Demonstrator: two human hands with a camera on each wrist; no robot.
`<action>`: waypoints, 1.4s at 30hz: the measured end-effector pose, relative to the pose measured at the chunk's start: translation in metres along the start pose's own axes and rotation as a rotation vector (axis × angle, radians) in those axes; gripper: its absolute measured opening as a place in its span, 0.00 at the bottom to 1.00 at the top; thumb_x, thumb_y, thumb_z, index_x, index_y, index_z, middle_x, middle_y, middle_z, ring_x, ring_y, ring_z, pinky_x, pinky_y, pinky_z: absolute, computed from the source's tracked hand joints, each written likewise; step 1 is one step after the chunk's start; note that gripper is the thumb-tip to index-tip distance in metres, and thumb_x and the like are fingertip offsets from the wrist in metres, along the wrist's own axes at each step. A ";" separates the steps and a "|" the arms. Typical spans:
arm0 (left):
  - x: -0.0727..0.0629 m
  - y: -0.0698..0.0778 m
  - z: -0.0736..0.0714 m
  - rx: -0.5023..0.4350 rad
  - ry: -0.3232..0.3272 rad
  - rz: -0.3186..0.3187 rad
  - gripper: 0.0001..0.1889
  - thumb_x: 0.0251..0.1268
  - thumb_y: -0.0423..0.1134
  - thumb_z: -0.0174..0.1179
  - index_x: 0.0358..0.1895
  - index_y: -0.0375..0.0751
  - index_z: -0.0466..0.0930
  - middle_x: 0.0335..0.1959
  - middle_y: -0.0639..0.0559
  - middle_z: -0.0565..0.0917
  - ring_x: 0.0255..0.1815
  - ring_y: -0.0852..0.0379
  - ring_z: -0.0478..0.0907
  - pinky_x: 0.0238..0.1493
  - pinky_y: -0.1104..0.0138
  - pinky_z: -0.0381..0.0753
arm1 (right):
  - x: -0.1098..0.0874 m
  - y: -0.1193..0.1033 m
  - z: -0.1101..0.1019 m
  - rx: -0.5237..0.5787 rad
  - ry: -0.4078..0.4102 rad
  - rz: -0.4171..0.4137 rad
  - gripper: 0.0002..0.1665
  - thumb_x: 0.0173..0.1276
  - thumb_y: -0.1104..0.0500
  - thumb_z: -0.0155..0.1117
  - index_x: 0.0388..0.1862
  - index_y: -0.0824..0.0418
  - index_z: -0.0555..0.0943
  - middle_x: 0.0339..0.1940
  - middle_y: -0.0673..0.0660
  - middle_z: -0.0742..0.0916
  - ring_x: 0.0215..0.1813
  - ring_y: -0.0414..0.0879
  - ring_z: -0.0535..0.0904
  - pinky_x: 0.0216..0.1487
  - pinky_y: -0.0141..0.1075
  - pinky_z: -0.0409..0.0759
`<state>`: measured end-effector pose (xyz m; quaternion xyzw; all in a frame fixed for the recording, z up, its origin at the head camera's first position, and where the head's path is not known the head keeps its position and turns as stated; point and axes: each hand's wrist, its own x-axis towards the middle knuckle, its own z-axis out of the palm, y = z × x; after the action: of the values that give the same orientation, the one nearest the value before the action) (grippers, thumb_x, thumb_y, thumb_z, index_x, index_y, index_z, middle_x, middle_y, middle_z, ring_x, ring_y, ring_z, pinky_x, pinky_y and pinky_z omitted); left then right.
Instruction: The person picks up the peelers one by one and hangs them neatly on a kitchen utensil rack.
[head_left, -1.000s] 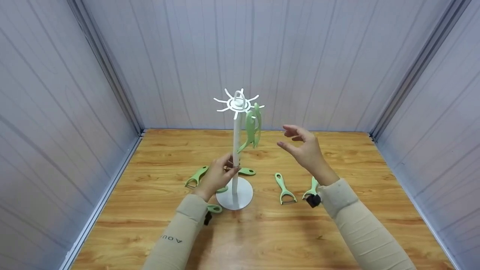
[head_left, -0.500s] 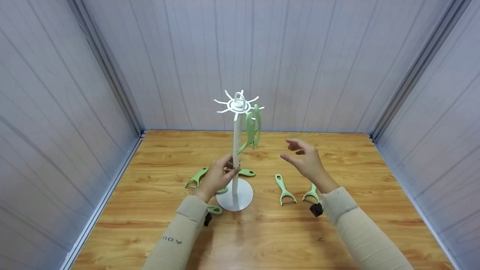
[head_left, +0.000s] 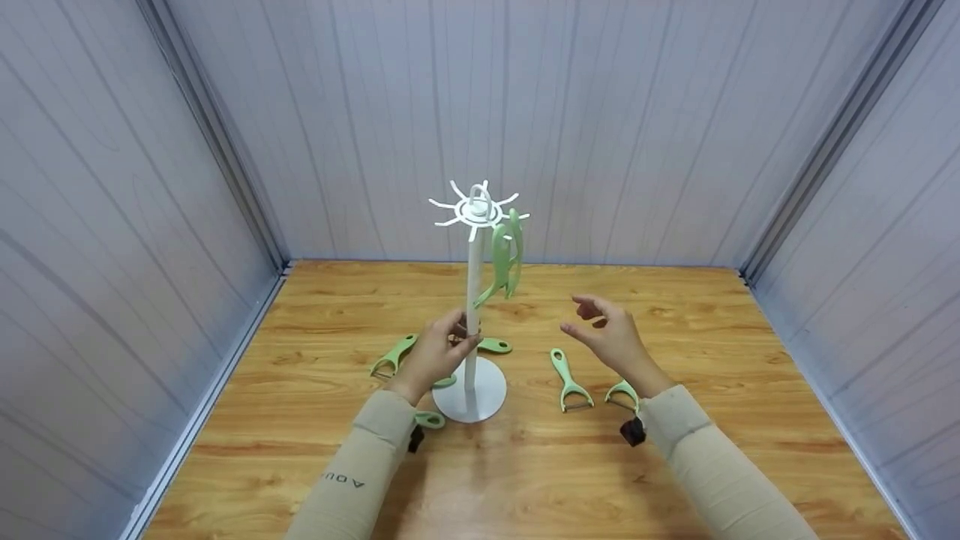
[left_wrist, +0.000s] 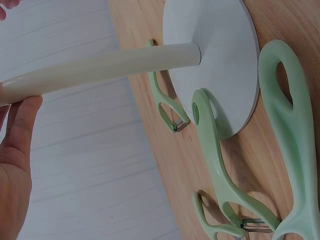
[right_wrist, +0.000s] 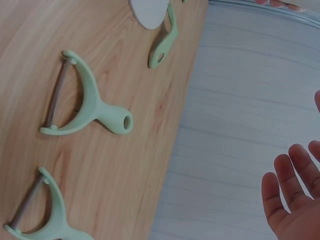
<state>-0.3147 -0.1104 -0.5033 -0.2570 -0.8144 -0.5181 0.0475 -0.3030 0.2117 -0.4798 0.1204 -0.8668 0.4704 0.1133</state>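
While the wooden table (head_left: pixel 517 480) spreads beneath both hands, the white stand (head_left: pixel 475 277) rises from it through the grip of the left hand (head_left: pixel 435 352). The stand looks stiff and fairly light, and probably tips if knocked; its smooth pole may slide a little, so a hold below mid-height, where the left hand has it, seems sensible. Beneath that hand is the round base (head_left: pixel 487 394).

Above and slightly right of the left hand, one hung peeler (head_left: pixel 501 259) and a second hung peeler (head_left: pixel 517 247) dangle close together from the stand's hooks. Four more lie around that hand: a left peeler (head_left: pixel 394 354), a far peeler (head_left: pixel 495 345), a wrist-side peeler (head_left: pixel 430 419), and a base peeler (left_wrist: pixel 215 155) with its handle end over the base's edge. Below the right hand (head_left: pixel 611 337) lie a near peeler (head_left: pixel 568 379) and an outer peeler (head_left: pixel 621 388), partly hidden by the wrist. All look like light, hard, glossy plastic; the handle seems the place to pinch, clear of the metal blade (right_wrist: pixel 56 92).

Both arms reach forward. The left thumb and fingers hold the pole; the right hand hovers beside it, well apart, fingers lightly bent, thumb spread, holding nothing.
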 end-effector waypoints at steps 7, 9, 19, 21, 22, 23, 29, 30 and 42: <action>-0.001 0.000 0.000 -0.003 0.000 -0.020 0.07 0.79 0.32 0.66 0.53 0.34 0.83 0.46 0.41 0.89 0.49 0.46 0.89 0.53 0.52 0.92 | -0.004 0.013 0.003 -0.007 -0.009 0.025 0.31 0.72 0.61 0.78 0.71 0.65 0.82 0.52 0.62 0.87 0.56 0.56 0.83 0.56 0.46 0.81; 0.000 0.000 0.000 0.002 0.004 -0.018 0.06 0.79 0.31 0.66 0.53 0.35 0.83 0.46 0.41 0.89 0.49 0.45 0.89 0.53 0.51 0.92 | -0.005 0.015 0.004 -0.008 -0.014 0.036 0.31 0.72 0.61 0.78 0.71 0.66 0.82 0.51 0.62 0.86 0.55 0.56 0.83 0.55 0.44 0.80; 0.001 0.000 0.000 0.010 0.005 -0.002 0.06 0.77 0.29 0.66 0.52 0.36 0.83 0.46 0.40 0.89 0.49 0.45 0.89 0.52 0.52 0.93 | -0.009 0.028 0.008 -0.018 -0.043 0.076 0.32 0.72 0.58 0.79 0.71 0.68 0.81 0.51 0.63 0.86 0.55 0.58 0.83 0.55 0.44 0.81; 0.001 0.001 0.000 0.008 0.002 -0.001 0.06 0.77 0.29 0.66 0.52 0.35 0.83 0.46 0.40 0.89 0.49 0.45 0.89 0.52 0.52 0.93 | -0.010 0.030 0.009 -0.024 -0.047 0.081 0.33 0.72 0.58 0.79 0.71 0.68 0.81 0.51 0.63 0.86 0.55 0.57 0.83 0.56 0.45 0.83; 0.001 0.001 0.000 0.008 0.001 -0.001 0.06 0.77 0.28 0.66 0.52 0.34 0.82 0.46 0.40 0.89 0.49 0.45 0.89 0.52 0.52 0.93 | -0.011 0.032 0.010 -0.024 -0.049 0.084 0.33 0.72 0.58 0.79 0.71 0.69 0.81 0.51 0.63 0.86 0.55 0.57 0.83 0.56 0.46 0.83; 0.001 0.001 0.000 0.005 0.000 0.000 0.06 0.77 0.28 0.65 0.52 0.32 0.82 0.46 0.40 0.89 0.49 0.45 0.89 0.52 0.51 0.93 | -0.011 0.033 0.010 -0.021 -0.053 0.089 0.33 0.72 0.58 0.79 0.71 0.69 0.81 0.52 0.63 0.86 0.55 0.57 0.83 0.57 0.47 0.83; 0.001 0.001 0.000 0.003 0.001 -0.005 0.06 0.77 0.28 0.65 0.51 0.34 0.83 0.46 0.40 0.89 0.49 0.45 0.89 0.52 0.51 0.93 | -0.015 0.039 0.013 -0.014 -0.085 0.137 0.34 0.72 0.57 0.79 0.72 0.67 0.80 0.53 0.63 0.85 0.59 0.61 0.82 0.61 0.53 0.83; 0.001 0.001 0.000 0.006 0.000 -0.011 0.06 0.78 0.29 0.65 0.51 0.35 0.83 0.46 0.39 0.89 0.49 0.45 0.89 0.52 0.51 0.92 | -0.016 0.040 0.014 -0.019 -0.090 0.146 0.34 0.73 0.56 0.79 0.73 0.66 0.80 0.53 0.62 0.85 0.59 0.61 0.82 0.62 0.53 0.83; -0.001 0.001 0.000 0.012 -0.003 -0.033 0.08 0.79 0.33 0.66 0.54 0.36 0.83 0.47 0.39 0.89 0.49 0.45 0.89 0.52 0.54 0.92 | -0.023 0.054 0.020 -0.053 -0.129 0.150 0.32 0.72 0.56 0.79 0.70 0.68 0.81 0.52 0.67 0.85 0.60 0.67 0.82 0.63 0.56 0.82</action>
<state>-0.3136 -0.1106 -0.5030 -0.2442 -0.8216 -0.5135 0.0393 -0.2996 0.2263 -0.5401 0.0819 -0.8910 0.4459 0.0249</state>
